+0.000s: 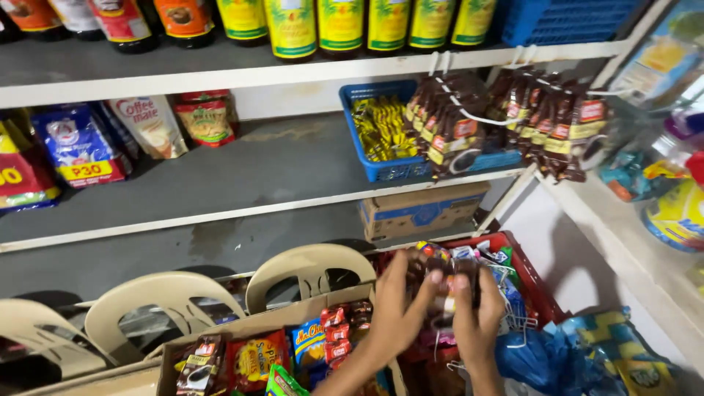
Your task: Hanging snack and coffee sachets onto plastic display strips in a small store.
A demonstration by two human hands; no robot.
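Head view of grey store shelves (pixel 242 172), stocked for display: yellow-labelled bottles (pixel 341 26) on top, a blue basket (pixel 396 167) of yellow sachets below, dark sachet strips (pixel 506 117) hanging. Lower, over a red crate (pixel 539 282), left hand (pixel 400 312) and right hand (pixel 477 315) both close around a bundle of dark sachets (pixel 440 282).

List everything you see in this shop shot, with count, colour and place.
Bottles: about ten, yellow and red labels, top shelf.
Blue basket: one, holding yellow packets, middle shelf.
Hanging sachet strips: several, brown, right of the basket.
Pouches: several, mixed colours, middle shelf left.
Cardboard box: one, brown, lower shelf.
Plastic chairs: three, beige, below the shelves.
Snack carton: one, brown, bottom.
Red crate: one, bottom right.
Left hand and right hand: together holding a dark sachet bundle.
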